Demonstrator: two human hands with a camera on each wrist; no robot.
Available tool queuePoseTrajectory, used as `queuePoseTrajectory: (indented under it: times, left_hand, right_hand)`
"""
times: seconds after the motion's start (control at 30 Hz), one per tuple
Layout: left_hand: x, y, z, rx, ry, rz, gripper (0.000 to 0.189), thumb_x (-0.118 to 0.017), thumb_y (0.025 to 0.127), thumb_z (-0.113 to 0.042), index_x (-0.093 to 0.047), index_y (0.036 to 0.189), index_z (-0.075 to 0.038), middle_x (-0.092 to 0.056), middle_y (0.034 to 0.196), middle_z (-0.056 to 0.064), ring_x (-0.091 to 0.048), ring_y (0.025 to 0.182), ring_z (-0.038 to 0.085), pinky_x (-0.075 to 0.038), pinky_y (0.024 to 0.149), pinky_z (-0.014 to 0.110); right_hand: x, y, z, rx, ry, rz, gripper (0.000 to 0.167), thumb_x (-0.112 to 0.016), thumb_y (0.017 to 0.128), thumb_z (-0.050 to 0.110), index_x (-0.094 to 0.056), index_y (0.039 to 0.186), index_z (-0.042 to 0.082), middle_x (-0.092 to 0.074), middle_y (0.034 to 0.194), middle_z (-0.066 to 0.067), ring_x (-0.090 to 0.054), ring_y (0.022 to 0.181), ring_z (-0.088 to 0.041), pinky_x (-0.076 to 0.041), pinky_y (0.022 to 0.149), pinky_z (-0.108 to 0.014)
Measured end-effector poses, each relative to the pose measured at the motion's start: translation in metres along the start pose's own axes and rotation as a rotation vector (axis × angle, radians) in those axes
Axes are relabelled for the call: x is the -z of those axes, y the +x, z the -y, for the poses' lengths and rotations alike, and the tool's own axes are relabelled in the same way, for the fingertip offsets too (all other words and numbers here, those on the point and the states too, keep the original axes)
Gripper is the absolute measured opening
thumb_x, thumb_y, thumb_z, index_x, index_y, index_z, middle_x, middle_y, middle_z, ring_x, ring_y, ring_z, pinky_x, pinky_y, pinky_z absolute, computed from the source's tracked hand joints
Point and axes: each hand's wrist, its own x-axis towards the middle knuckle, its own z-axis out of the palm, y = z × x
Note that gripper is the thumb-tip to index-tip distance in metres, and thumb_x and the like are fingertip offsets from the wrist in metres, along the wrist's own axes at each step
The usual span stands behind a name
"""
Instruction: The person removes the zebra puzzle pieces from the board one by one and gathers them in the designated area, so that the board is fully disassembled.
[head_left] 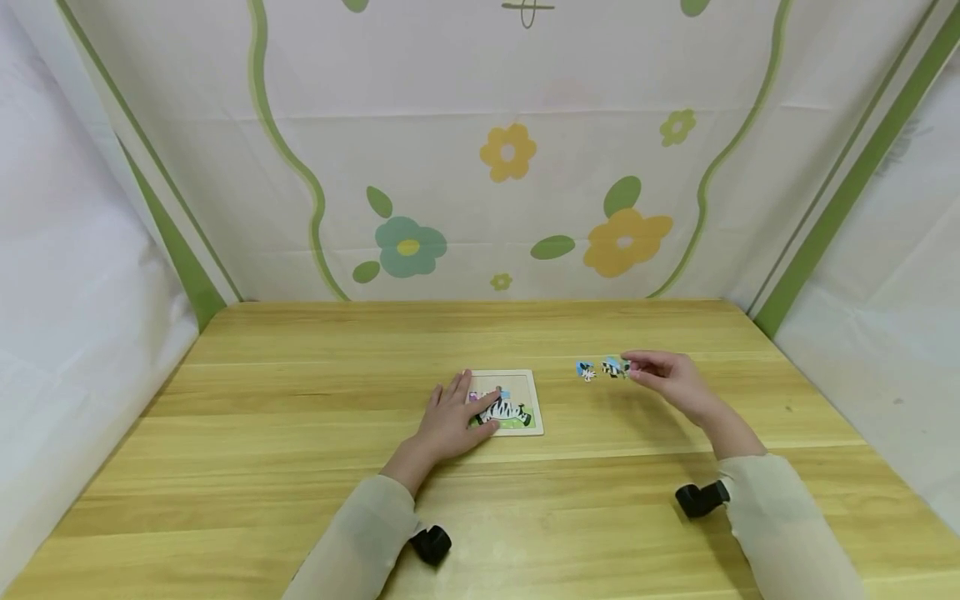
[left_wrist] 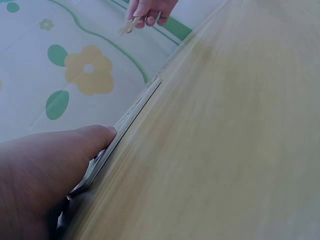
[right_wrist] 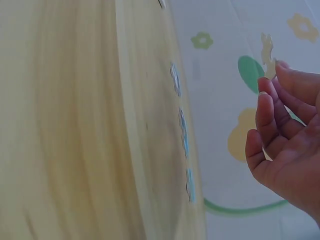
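My left hand (head_left: pixel 448 423) lies spread, fingers fairly straight, over the left part of a square wooden puzzle board (head_left: pixel 537 408). Inside the pale frame shows a zebra picture (head_left: pixel 504 410) with green along the bottom; the hand covers its left side. In the left wrist view the thumb (left_wrist: pixel 95 140) rests at the board's near edge. My right hand (head_left: pixel 675 385) is raised to the right of the board, pinching a small puzzle piece (right_wrist: pixel 268 52) between thumb and fingertips. The piece's pale, plain side faces the right wrist camera.
Several loose puzzle pieces (right_wrist: pixel 183 132) with blue on them lie on the wooden table (head_left: pixel 300 483), between the board and my right hand in the head view. A white cloth (head_left: pixel 450 83) with flowers hangs behind the table's far edge. Black camera mounts (head_left: pixel 431 546) sit on both wrists.
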Motion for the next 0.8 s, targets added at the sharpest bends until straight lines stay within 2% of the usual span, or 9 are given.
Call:
queuePoseTrajectory:
  times: [0.23, 0.37, 0.6, 0.8]
  left_hand:
    - [0.0, 0.0, 0.0, 0.012, 0.0, 0.006, 0.051, -0.038, 0.086, -0.052, -0.036, 0.132, -0.031, -0.007, 0.142, 0.016, -0.002, 0.128, 0.028, -0.002, 0.098, 0.049]
    - [0.001, 0.0, -0.001, 0.016, 0.0, 0.009, 0.051, -0.038, 0.086, -0.052, -0.036, 0.132, -0.031, -0.007, 0.142, 0.015, -0.002, 0.128, 0.028, -0.002, 0.098, 0.049]
    - [0.002, -0.001, -0.001, 0.015, 0.001, 0.013, 0.051, -0.038, 0.086, -0.052, -0.036, 0.132, -0.031, -0.007, 0.142, 0.016, -0.002, 0.128, 0.028, -0.002, 0.098, 0.049]
    - [0.0, 0.0, 0.001, 0.011, 0.006, 0.006, 0.051, -0.036, 0.085, -0.053, -0.035, 0.132, -0.032, -0.007, 0.142, 0.015, -0.002, 0.128, 0.028, -0.001, 0.098, 0.049]
  right_hand:
    - [0.022, -0.013, -0.012, -0.019, -0.072, -0.03, 0.04, -0.054, 0.086, 0.017, -0.048, 0.117, -0.008, -0.054, 0.092, -0.008, -0.052, 0.08, -0.018, -0.046, 0.067, -0.029]
    - [0.031, -0.021, -0.018, -0.044, -0.087, -0.03, 0.041, -0.053, 0.087, 0.017, -0.047, 0.119, -0.008, -0.053, 0.094, -0.01, -0.051, 0.08, -0.019, -0.046, 0.066, -0.029]
    - [0.039, -0.031, -0.031, -0.117, -0.136, -0.045, 0.042, -0.052, 0.087, 0.02, -0.046, 0.119, -0.008, -0.053, 0.094, -0.012, -0.049, 0.08, -0.018, -0.045, 0.065, -0.028]
    - [0.043, -0.033, -0.042, -0.125, -0.172, -0.047, 0.043, -0.054, 0.086, 0.022, -0.049, 0.118, -0.006, -0.056, 0.096, -0.011, -0.051, 0.081, -0.015, -0.046, 0.065, -0.027]
